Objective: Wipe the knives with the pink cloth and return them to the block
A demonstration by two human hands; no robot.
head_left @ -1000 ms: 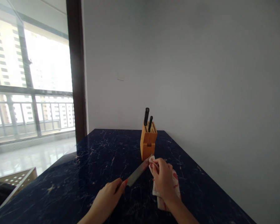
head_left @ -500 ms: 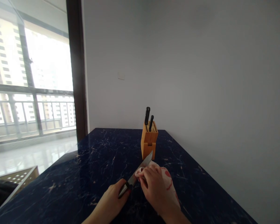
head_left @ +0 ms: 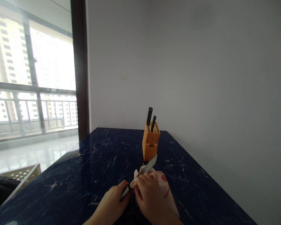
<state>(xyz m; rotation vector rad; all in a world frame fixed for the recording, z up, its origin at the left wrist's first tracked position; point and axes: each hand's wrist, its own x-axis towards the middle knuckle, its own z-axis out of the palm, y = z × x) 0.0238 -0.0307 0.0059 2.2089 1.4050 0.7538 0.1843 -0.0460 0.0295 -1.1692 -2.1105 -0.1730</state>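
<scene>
A kitchen knife points away from me, its tip up and to the right, just in front of the knife block. Its dark handle is wrapped by my left hand. Bunched in my right hand is a white cloth with red marks, folded around the blade close to the handle. The cloth's loose part hangs to the right, under my right wrist. Part of the blade is hidden by the cloth and fingers.
A wooden knife block with two black-handled knives stands beyond my hands on the dark blue marbled table. A small red thing shows near its base. At the lower left is a perforated crate; a wall rises at the right.
My right hand and the cloth have slid down the blade toward the handle, leaving more of the tip bare. The view has shifted slightly.
</scene>
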